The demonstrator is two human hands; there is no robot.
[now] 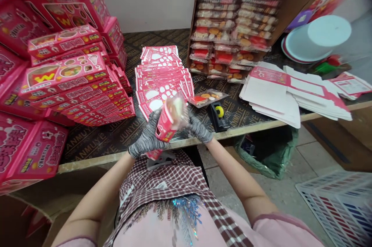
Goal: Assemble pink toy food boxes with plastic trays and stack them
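My left hand [148, 135], in a grey knit glove, is wrapped round a small pink carton [164, 126] held tilted over the table's front edge. At the carton's upper end a clear plastic packet [176, 108] with pale contents sticks out, smeared by motion. My right hand [201, 127], gloved the same way, grips the packet's right side; its fingertips are partly blurred. Just beyond my hands lie overlapping flat pink-and-white printed cartons [162, 78]. Another filled clear packet [207, 97] rests beside them, near a black tape dispenser [218, 116] with a yellow core.
Pink boxes [72, 80] are stacked high on the left. A cardboard box [293, 3] of filled packets stands at the back. White-and-pink card sheets [270, 88] lie on the right, near a pale tub [308, 42]. Below are a green-lined bin [270, 162] and a white plastic crate [334, 200].
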